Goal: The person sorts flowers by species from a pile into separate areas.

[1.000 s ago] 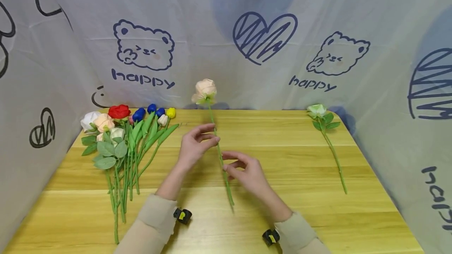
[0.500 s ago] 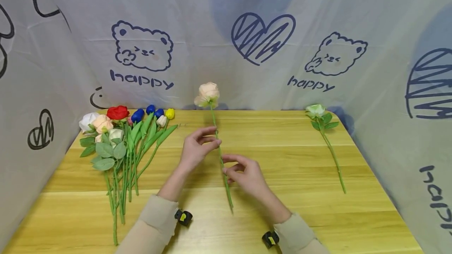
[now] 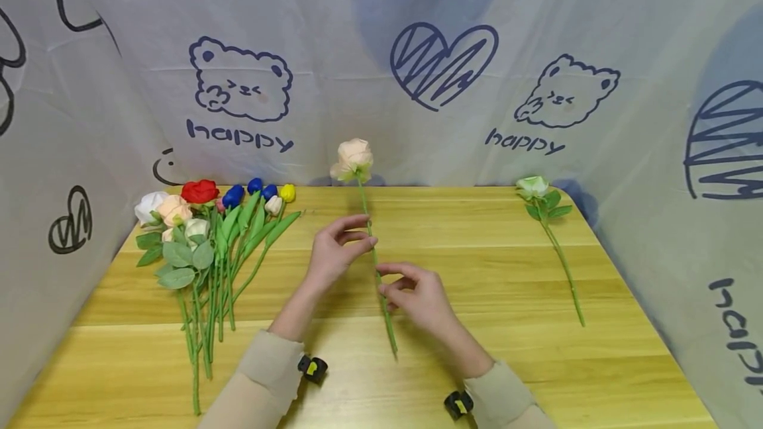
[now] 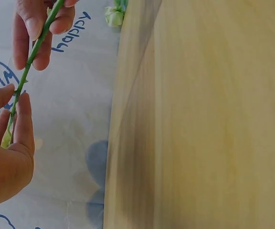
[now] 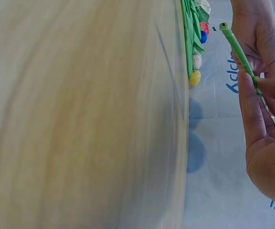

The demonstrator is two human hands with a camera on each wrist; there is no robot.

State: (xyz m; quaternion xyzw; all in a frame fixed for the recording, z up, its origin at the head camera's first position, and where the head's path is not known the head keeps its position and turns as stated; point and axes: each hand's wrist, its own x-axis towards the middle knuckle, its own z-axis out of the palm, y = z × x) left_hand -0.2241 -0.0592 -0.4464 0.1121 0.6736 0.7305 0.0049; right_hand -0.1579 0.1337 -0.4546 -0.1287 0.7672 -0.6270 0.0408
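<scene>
A pale peach rose (image 3: 354, 159) on a long green stem is held up over the middle of the table, its bloom pointing to the back. My left hand (image 3: 334, 253) pinches the stem at its upper middle between thumb and fingers. Lower down, the thumb and fingertips of my right hand (image 3: 420, 293) pinch the same stem. Below that hand, the cut end of the stem (image 5: 235, 45) juts out free in the right wrist view. No leaves show on the bare stem (image 4: 35, 52) between the hands in the left wrist view.
On the left of the wooden table (image 3: 477, 349) lies a bunch of roses and tulips, with a red rose (image 3: 201, 191), a yellow tulip (image 3: 288, 192) and green leaves. A single pale green rose (image 3: 532, 186) lies at the right. A printed curtain (image 3: 334, 32) surrounds the table.
The peach rose and both hands have shifted slightly to the right and toward me. Both hands still pinch the stem; the other flowers lie as before.
</scene>
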